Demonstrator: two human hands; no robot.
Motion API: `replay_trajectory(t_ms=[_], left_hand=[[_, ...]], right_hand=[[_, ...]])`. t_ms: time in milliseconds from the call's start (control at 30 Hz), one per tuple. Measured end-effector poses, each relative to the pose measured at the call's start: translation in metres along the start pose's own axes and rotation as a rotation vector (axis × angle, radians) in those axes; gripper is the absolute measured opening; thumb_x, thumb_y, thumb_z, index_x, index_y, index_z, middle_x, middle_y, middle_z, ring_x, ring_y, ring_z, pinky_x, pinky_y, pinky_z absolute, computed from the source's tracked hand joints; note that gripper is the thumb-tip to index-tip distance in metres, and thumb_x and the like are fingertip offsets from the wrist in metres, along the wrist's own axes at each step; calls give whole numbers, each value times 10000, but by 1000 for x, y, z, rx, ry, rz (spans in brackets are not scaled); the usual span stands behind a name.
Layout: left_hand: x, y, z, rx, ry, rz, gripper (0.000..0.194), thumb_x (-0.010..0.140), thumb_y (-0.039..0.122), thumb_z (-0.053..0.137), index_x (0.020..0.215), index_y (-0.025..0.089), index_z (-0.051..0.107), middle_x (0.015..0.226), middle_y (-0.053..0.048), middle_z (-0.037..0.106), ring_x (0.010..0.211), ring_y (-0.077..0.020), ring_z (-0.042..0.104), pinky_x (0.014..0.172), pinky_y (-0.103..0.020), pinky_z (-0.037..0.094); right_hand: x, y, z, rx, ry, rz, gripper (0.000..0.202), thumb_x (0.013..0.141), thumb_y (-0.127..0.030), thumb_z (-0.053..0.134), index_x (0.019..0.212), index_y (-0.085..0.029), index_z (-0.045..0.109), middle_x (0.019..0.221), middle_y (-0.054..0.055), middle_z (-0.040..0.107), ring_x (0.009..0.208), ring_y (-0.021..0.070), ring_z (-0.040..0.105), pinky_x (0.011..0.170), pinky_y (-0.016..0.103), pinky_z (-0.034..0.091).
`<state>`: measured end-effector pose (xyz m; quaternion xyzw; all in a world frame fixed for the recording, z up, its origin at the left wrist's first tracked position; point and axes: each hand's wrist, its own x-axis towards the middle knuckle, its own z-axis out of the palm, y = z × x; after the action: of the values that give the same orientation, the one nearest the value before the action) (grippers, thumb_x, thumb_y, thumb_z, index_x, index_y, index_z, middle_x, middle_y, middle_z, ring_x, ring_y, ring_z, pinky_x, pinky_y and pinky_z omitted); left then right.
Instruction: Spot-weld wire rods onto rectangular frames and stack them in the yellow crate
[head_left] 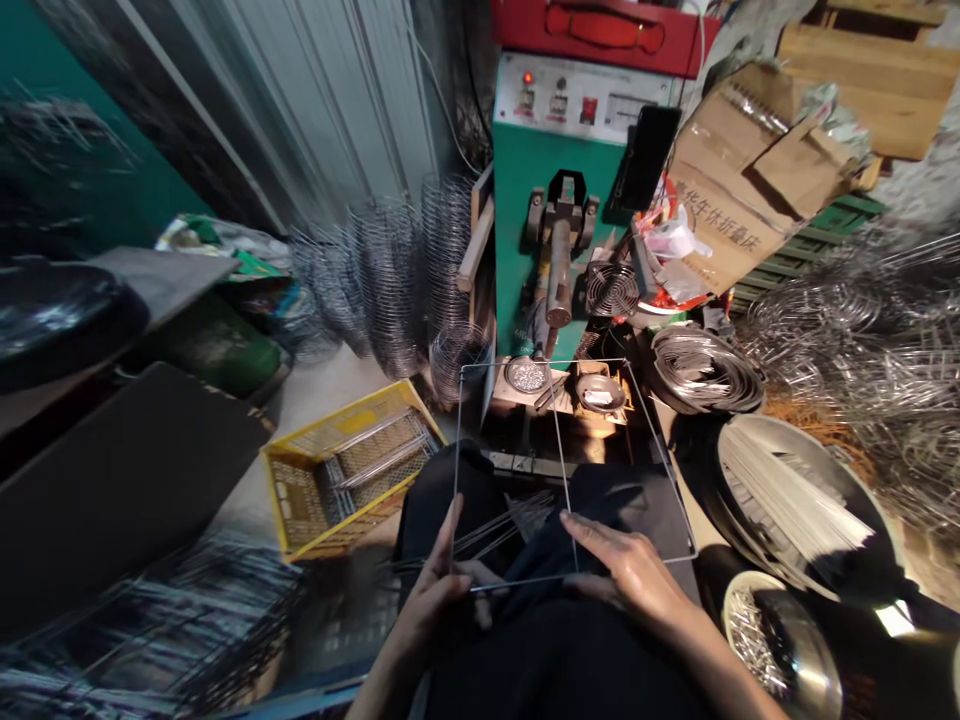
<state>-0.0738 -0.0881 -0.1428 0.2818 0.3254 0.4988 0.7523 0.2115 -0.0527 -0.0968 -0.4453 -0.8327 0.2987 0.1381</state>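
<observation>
A rectangular wire frame (pixel 560 450) with a wire running across its middle stretches over my lap. My left hand (pixel 442 585) grips its near left corner, thumb and fingers closed about the wire. At the middle wire and the near edge, my right hand (pixel 634 570) pinches the frame between thumb and fingers. Beyond the frame's far edge stands a green welding machine (pixel 517 200) with a thick metal electrode arm (pixel 559 275). Below that arm sit a round dish of small metal pieces (pixel 527 375) and another small dish (pixel 600 393). Some loose wires (pixel 502 525) lie across my lap.
A yellow crate (pixel 349 515) with wire pieces stands left. Wire coils (pixel 386 290) rise behind it. On the right are a basin of straight metal strips (pixel 795 500), a bowl of small parts (pixel 757 640), tangled wire parts (pixel 870 340) and a cardboard box (pixel 720 190).
</observation>
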Motion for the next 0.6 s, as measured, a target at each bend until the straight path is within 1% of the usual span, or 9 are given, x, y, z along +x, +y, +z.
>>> replay_trajectory(t_ms=[133,233,367,467,533,600], left_hand=[[1,3,-1,-5,-7,-9,962,844,165,531,1545,291,-117,784,-55,742,525,-161,646,515,-227,430],[3,3,-3,-5,-3,-16,971,846,172,543,1543,297,-121,835,-70,750,530,-161,649,523,-236,443],[4,7,-2,-5,9,-14,961,839,173,559,1554,323,-65,835,-62,753,515,-162,651,507,-231,443],[2,10,2,-4,35,-29,937,840,159,551,1560,330,-23,835,-54,754,502,-152,642,533,-242,461],[1,9,2,-4,41,-37,934,849,160,539,1558,326,-48,831,-53,753,495,-155,637,533,-252,468],[3,7,-1,8,36,-34,935,857,154,524,1553,322,-79,814,-49,751,505,-163,646,524,-249,464]], right_hand=[[2,-1,0,-7,2,4,769,822,-249,751,1499,-263,386,1455,77,488,1299,232,515,1089,340,445],[5,1,0,-1,13,-5,755,830,-248,741,1497,-269,388,1456,70,488,1297,232,517,1086,343,450],[10,3,0,32,10,-10,747,847,-273,726,1503,-294,370,1466,52,477,1303,230,509,1095,349,445],[11,1,0,57,5,11,729,863,-324,713,1502,-315,363,1467,48,472,1301,245,509,1088,375,454],[11,0,1,64,19,32,713,859,-366,716,1488,-336,382,1449,43,491,1286,258,524,1071,393,469],[10,0,5,71,38,36,705,856,-374,719,1479,-354,391,1436,32,507,1277,256,534,1060,391,480]])
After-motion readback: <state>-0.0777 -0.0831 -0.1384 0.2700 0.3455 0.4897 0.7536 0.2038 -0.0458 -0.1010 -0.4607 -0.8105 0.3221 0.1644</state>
